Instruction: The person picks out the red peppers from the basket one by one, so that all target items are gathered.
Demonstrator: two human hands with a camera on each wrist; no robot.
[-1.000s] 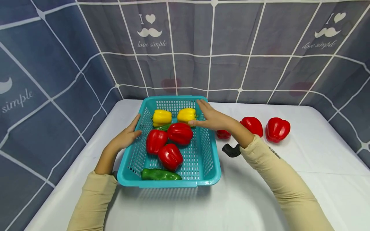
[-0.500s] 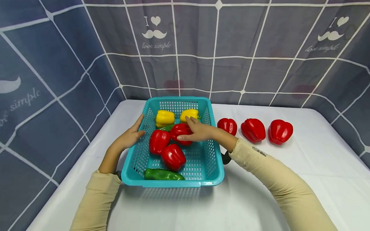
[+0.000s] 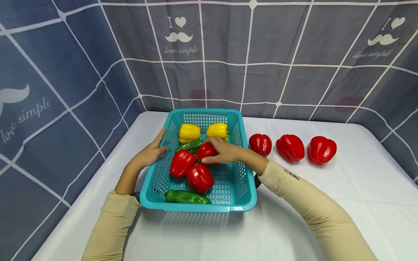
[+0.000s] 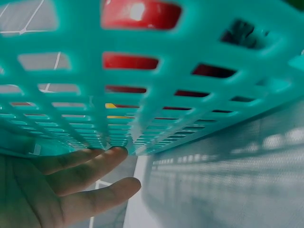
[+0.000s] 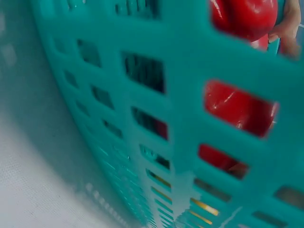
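A turquoise plastic basket [image 3: 240, 207] holds three red bell peppers, two yellow bell peppers and several long green peppers. Inside it, my right hand [image 3: 225, 151] grips the rear red bell pepper [image 3: 202, 149], fingers over its top and thumb at its front. The left red bell pepper [image 3: 182, 163] and the front red bell pepper [image 3: 200, 178] lie close by. My left hand [image 3: 148, 154] rests against the basket's outer left side; in the left wrist view its fingers [image 4: 102, 199] extend along the slotted wall. The right wrist view looks through the basket's right wall.
Three more red bell peppers [image 3: 290, 148] stand in a row on the white tablecloth [image 3: 294, 188], right of the basket. One green pepper [image 3: 187, 197] lies along the basket's front wall. A grey checked curtain [image 3: 261, 47] stands behind and at the sides.
My right hand has come in over the basket's right rim, moved left and down, and taken hold of the rear red bell pepper. My left hand stays at the basket's left side.
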